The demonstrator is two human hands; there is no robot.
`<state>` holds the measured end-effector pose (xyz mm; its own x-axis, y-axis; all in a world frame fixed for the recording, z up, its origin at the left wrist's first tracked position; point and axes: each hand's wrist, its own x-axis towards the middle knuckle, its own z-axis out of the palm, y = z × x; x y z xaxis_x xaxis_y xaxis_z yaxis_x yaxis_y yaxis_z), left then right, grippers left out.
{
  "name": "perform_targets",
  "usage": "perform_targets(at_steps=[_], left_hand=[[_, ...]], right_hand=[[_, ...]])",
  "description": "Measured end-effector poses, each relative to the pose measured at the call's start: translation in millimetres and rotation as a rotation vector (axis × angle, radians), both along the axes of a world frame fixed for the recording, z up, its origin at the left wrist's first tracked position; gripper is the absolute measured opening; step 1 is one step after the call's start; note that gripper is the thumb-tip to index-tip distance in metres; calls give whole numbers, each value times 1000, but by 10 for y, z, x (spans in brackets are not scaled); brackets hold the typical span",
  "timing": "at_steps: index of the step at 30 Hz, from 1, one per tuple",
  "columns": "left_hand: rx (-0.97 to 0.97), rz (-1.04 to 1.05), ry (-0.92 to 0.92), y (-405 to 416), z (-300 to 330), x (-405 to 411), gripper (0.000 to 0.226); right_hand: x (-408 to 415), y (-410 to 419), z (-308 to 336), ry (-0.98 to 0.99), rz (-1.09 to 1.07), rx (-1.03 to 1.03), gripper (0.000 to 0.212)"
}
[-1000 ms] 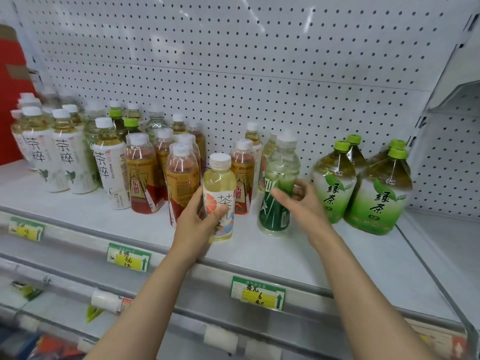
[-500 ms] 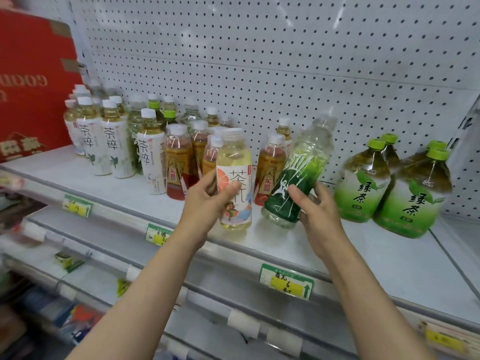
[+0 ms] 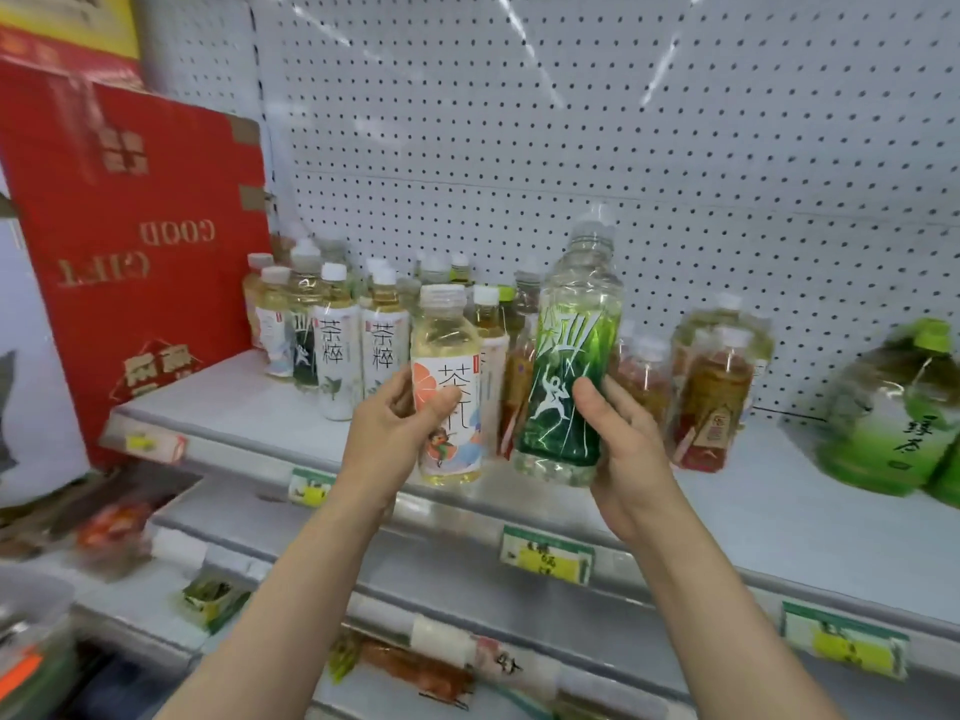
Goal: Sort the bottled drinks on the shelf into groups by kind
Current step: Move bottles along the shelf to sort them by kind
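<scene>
Your left hand (image 3: 395,439) grips the pale orange-label tea bottle (image 3: 448,387), your right hand (image 3: 621,444) the green-label water bottle (image 3: 569,356), both lifted above the shelf (image 3: 779,511). Behind, kinds look partly grouped; these two remain unplaced.

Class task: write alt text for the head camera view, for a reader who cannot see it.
A left hand holds a pale tea bottle and a right hand a green-labelled clear bottle, both lifted before a shelf of mixed bottled drinks.
</scene>
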<state>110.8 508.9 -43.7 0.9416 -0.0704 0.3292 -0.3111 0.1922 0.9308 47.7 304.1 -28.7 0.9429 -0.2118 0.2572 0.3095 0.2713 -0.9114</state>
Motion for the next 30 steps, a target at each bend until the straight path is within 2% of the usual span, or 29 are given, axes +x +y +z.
perform_targets(at_steps=[3, 7, 12, 14, 17, 19, 22, 25, 28, 30], left_hand=[[10, 1, 12, 364, -35, 266, 26], [5, 27, 51, 648, -102, 625, 35], [20, 23, 125, 709, -317, 920, 46], [35, -3, 147, 676, -396, 979, 49], [87, -44, 127, 642, -412, 1060, 54], [114, -69, 113, 640, -426, 1099, 56], [117, -123, 90, 651, -475, 1134, 56], [141, -202, 81, 639, -466, 1172, 50], [173, -263, 68, 639, -444, 1247, 55], [177, -309, 76, 628, -432, 1314, 57]], right_hand=[[121, 282, -42, 27, -53, 46, 64], [221, 400, -84, 49, -98, 45, 60], [368, 370, -150, 46, -86, -4, 101], [424, 381, -138, 45, -73, -9, 95], [530, 413, -131, 30, -65, 9, 67], [589, 431, -141, 11, -47, 13, 66], [649, 462, -212, 17, -59, 3, 53], [667, 499, -258, 20, -70, -2, 64], [672, 521, -234, 4, -94, -14, 50], [671, 521, -206, -11, -138, -16, 59]])
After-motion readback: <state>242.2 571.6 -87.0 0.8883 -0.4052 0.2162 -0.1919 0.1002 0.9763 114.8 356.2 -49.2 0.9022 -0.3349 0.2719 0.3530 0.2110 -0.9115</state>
